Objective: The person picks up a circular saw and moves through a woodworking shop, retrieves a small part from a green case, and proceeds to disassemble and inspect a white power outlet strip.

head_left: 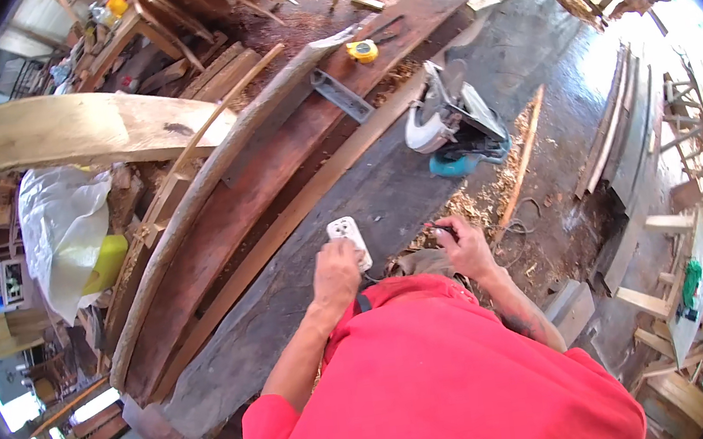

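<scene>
Your left hand [337,271] curls its fingers at the white oblong device [348,230] on the dark plank [285,283], seemingly steadying it, while your right hand [468,250] pinches a small dark object [438,227], apparently for fine control.

Yel tape measure [363,52] on red-brn board [229,212] w/ gray metal bar [343,96] nr it, white/teal power tool [457,121] beside wood shavings [464,205], whitish plastic sheet [61,222] & yel container [107,265] nr lg pale plank [90,128] at L, green cord [690,281] far R.
</scene>
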The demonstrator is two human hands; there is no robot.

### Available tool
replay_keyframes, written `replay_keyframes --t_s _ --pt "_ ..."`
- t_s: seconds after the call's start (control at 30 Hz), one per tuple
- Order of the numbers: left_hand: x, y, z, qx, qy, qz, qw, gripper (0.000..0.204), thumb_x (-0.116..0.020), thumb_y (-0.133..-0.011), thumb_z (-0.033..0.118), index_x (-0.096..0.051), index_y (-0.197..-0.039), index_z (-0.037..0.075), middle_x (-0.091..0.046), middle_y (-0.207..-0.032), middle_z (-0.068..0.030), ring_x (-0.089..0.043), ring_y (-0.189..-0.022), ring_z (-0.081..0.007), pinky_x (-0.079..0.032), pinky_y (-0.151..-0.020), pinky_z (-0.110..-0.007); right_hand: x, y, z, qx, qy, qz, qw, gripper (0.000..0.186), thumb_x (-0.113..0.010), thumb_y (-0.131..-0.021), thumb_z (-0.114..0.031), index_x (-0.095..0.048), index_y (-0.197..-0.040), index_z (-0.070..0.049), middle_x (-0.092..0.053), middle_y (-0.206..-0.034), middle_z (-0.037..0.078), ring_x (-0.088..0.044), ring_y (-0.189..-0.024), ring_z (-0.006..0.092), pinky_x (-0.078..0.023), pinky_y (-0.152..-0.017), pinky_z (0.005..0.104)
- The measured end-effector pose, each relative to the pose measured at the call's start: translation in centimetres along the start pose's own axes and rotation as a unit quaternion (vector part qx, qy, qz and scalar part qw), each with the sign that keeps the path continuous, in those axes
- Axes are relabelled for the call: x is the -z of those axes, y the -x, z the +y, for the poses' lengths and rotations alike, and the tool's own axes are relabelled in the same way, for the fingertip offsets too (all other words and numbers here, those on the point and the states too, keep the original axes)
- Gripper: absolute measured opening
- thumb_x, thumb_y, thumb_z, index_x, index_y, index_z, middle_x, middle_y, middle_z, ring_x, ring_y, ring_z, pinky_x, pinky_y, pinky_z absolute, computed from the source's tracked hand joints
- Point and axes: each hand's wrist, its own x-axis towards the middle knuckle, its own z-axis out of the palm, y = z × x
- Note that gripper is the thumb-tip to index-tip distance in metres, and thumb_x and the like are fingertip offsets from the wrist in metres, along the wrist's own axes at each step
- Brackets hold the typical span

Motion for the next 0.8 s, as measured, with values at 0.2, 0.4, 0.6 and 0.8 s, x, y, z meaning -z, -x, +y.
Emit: replay_keyframes --t_s 0.2,0.4,0.6,0.8 --pt "0.3 -0.2 -1.0 -0.046 0.011 -0.139 0.989 0.012 -0.063 -0.087 0.008 -0.061 -0.098 0.002 -0.061 -0.099 -0.0172 -0.06 -0.095 -0.0352 -0.05 -0.084 -0.045 -0.9 -0.1 0.8 -0.046 -0.038 -0.014 0.998 0.015 -0.066 -0.093 -0.012 -0.066 -0.103 -0.001 -0.066 -0.081 0.012 -0.062 -0.071 0.022 -0.049 -0.067 0.0359" --pt "-1.3 0.1 -0.3 0.011 -0.061 -0.134 0.989 0.02 -0.059 -0.093 0.014 -0.054 -0.107 0.001 -0.058 -0.1 -0.0192 -0.06 -0.094 -0.0354 -0.051 -0.081 -0.046 -1.2 -0.4 -0.2 -0.042 -0.014 -0.044 0.998 0.017 -0.065 -0.096 -0.012 -0.064 -0.106 0.001 -0.069 -0.078 0.009 -0.063 -0.068 0.0133 -0.049 -0.061 0.0309" --pt "-1.6 -0.1 0.4 0.047 -0.107 -0.165 0.979 0.02 -0.055 -0.096 0.017 -0.054 -0.107 0.002 -0.058 -0.1 -0.0188 -0.062 -0.094 -0.0349 -0.052 -0.079 -0.045 -1.4 -1.2 -0.1 -0.016 -0.007 -0.021 1.0 0.018 -0.065 -0.096 -0.016 -0.065 -0.106 -0.001 -0.068 -0.079 0.014 -0.067 -0.072 0.0199 -0.05 -0.064 0.0357" --pt "1.0 -0.7 0.3 -0.001 -0.084 -0.23 0.97 0.021 -0.058 -0.089 0.012 -0.054 -0.107 0.001 -0.06 -0.099 -0.0196 -0.064 -0.093 -0.0347 -0.052 -0.078 -0.045 -1.8 -1.7 0.0 -0.066 -0.046 -0.044 0.996 0.017 -0.063 -0.098 -0.018 -0.065 -0.1 -0.001 -0.069 -0.074 0.011 -0.066 -0.067 0.0206 -0.051 -0.064 0.0354"
